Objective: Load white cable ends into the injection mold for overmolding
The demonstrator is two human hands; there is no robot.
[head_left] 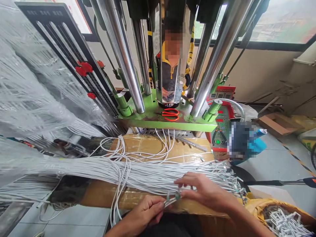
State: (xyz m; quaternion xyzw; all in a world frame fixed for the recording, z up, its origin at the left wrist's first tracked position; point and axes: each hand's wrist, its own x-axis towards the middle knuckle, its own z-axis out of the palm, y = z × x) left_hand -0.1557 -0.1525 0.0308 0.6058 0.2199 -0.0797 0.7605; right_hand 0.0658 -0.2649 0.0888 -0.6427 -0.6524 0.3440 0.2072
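My left hand (150, 210) is closed on a few white cables (170, 202) low in the middle of the view. Small greenish connector ends (177, 195) stick up from these cables just past my fingertips. My right hand (202, 191) hovers at those ends, its fingers apart and partly bent. The lower fingertips are beside one connector; whether they touch it I cannot tell. Behind both hands a thick bundle of white cables (148, 174) lies across a cardboard-covered bench (108, 197), with many connector ends at the right.
A green press (158, 124) with steel columns stands ahead, several cables running under its plate. Orange-handled scissors (170, 114) lie on it. To the right are a red control box (222, 115) and a yellow bag (259, 204) of white pieces. Plastic-wrapped cables (37, 82) hang left.
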